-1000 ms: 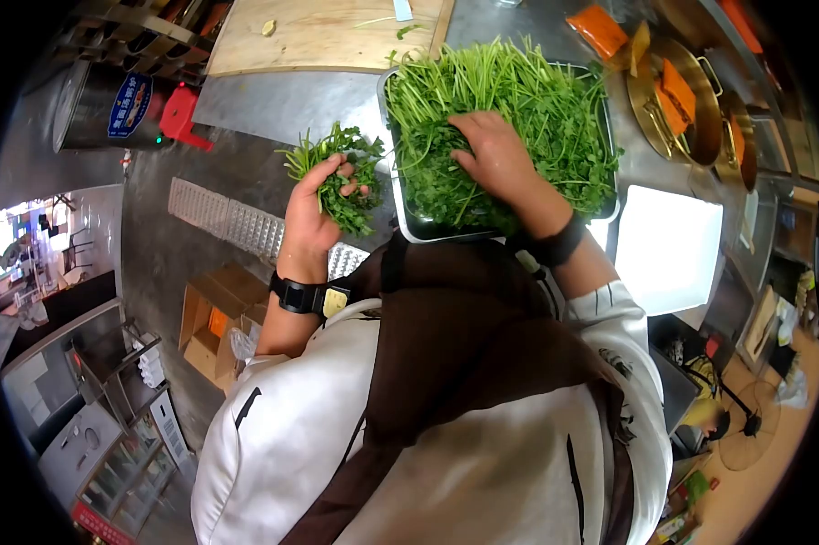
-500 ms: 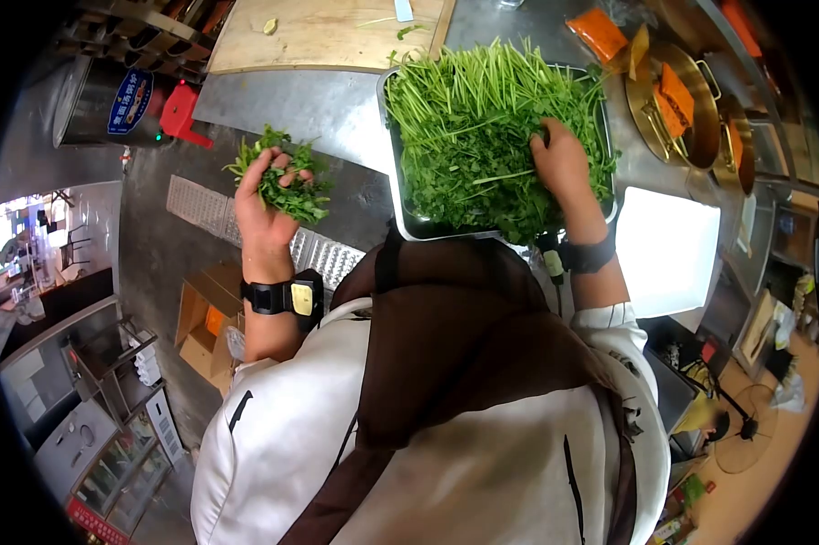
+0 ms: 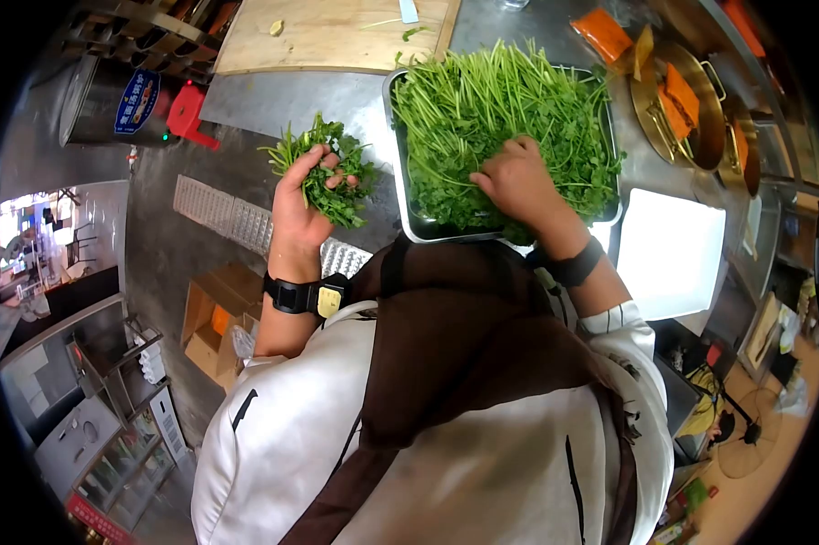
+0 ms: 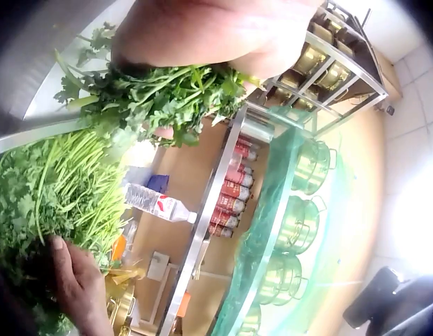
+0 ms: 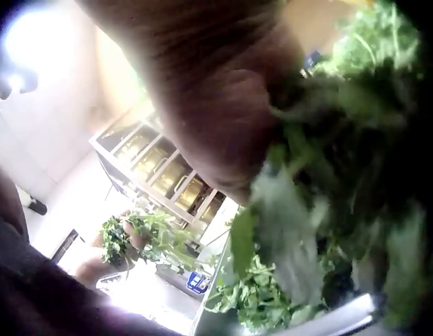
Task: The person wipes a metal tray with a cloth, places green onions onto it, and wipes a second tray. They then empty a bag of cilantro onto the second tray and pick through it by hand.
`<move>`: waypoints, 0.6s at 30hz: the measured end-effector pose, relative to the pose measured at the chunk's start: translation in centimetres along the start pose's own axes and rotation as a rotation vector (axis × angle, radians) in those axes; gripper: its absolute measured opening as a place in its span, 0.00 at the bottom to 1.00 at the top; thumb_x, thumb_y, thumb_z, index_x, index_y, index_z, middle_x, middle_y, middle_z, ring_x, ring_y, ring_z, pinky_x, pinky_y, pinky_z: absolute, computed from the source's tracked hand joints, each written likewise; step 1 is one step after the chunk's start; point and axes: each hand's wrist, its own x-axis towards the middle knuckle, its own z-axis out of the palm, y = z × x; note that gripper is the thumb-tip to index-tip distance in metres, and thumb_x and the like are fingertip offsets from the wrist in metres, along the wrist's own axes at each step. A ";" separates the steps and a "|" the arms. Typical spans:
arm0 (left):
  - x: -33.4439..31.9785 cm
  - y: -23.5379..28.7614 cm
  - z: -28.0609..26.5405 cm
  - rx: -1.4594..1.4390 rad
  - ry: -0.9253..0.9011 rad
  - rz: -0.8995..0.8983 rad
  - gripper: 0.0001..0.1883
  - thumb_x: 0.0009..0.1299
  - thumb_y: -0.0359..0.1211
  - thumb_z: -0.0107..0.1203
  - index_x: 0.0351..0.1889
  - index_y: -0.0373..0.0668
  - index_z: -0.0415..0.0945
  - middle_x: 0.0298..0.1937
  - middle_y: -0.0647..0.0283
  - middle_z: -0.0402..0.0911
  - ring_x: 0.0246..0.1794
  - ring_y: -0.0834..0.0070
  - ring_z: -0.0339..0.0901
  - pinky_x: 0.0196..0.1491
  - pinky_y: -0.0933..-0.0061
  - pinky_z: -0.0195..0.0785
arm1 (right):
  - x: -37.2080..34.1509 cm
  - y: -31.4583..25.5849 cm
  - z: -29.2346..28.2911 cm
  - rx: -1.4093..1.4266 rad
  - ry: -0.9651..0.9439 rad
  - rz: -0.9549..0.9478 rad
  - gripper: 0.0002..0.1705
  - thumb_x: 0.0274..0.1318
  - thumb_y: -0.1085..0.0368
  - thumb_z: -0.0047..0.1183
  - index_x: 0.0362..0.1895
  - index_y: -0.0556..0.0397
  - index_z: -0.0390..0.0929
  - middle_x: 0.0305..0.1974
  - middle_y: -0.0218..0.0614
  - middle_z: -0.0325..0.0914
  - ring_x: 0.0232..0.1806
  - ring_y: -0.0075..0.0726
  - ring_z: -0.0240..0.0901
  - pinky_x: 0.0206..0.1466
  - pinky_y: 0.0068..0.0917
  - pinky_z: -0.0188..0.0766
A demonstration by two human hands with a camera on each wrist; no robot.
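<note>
My left hand (image 3: 298, 211) grips a small bunch of cilantro (image 3: 344, 207) left of a metal tray (image 3: 404, 198), its fingers curled round the stems and leaves. The tray is heaped with cilantro (image 3: 473, 100), stems toward the far side and leaves toward me. Over the leafy near part, my right hand (image 3: 523, 186) is down in the heap, fingers curled into the leaves, the fingertips partly hidden. In the left wrist view that hand's thumb (image 4: 60, 255) lies against the greens. Leaves (image 5: 293, 224) crowd close below the palm in the right wrist view.
A wooden board (image 3: 337, 36) lies beyond the tray at the far left. Brass-coloured pots (image 3: 700, 136) with orange packets stand at the right, near a white container (image 3: 671, 254). A red stool-like object (image 3: 188, 113) and a cardboard box (image 3: 218, 318) are on the left.
My left hand went out to the left with its bunch, then came back toward the tray. The right hand moved to the tray's right side, then back left into the leaves.
</note>
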 end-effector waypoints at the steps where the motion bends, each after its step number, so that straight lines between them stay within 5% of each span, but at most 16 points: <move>1: -0.1 0.1 -0.3 -0.005 0.004 0.002 0.05 0.68 0.32 0.49 0.37 0.40 0.71 0.25 0.70 0.68 0.22 0.81 0.64 0.39 0.69 0.64 | -0.5 0.3 0.3 -0.101 -0.024 0.080 0.06 0.48 0.62 0.56 0.27 0.49 0.80 0.32 0.31 0.77 0.43 0.39 0.68 0.61 0.42 0.53; 3: 0.0 0.0 -1.1 -0.007 0.027 -0.002 0.05 0.68 0.31 0.50 0.37 0.40 0.71 0.25 0.70 0.68 0.22 0.81 0.64 0.39 0.69 0.64 | -0.9 0.1 0.0 -0.209 -0.053 0.160 0.06 0.48 0.61 0.56 0.23 0.47 0.80 0.28 0.30 0.77 0.41 0.38 0.68 0.60 0.42 0.53; 6: -0.1 -0.3 -1.5 -0.023 0.041 -0.011 0.05 0.67 0.32 0.50 0.37 0.40 0.71 0.26 0.70 0.69 0.22 0.81 0.64 0.38 0.69 0.64 | 0.2 -0.9 -0.8 -0.183 0.223 0.008 0.05 0.47 0.61 0.54 0.23 0.45 0.80 0.29 0.31 0.75 0.40 0.38 0.68 0.59 0.42 0.52; 8: -0.3 -0.6 -1.2 -0.013 0.058 -0.009 0.06 0.67 0.32 0.50 0.37 0.40 0.71 0.26 0.70 0.69 0.22 0.81 0.64 0.38 0.69 0.64 | 2.6 -1.9 -0.5 -0.033 0.589 -0.198 0.04 0.44 0.64 0.52 0.22 0.43 0.80 0.29 0.31 0.73 0.39 0.38 0.66 0.54 0.39 0.56; 11: -0.4 -1.0 -0.9 0.002 0.057 -0.012 0.06 0.67 0.32 0.51 0.37 0.40 0.71 0.27 0.69 0.69 0.22 0.80 0.65 0.38 0.68 0.65 | 5.2 -1.3 2.4 -0.028 0.340 -0.118 0.07 0.41 0.69 0.54 0.29 0.46 0.82 0.29 0.30 0.71 0.38 0.36 0.66 0.45 0.35 0.58; 18: -0.6 -1.1 -1.0 0.070 0.085 -0.006 0.07 0.66 0.32 0.51 0.38 0.40 0.71 0.27 0.69 0.69 0.23 0.80 0.65 0.39 0.65 0.66 | 6.9 0.0 4.1 -0.061 0.303 -0.031 0.15 0.39 0.66 0.60 0.38 0.45 0.81 0.31 0.31 0.70 0.40 0.37 0.66 0.45 0.35 0.58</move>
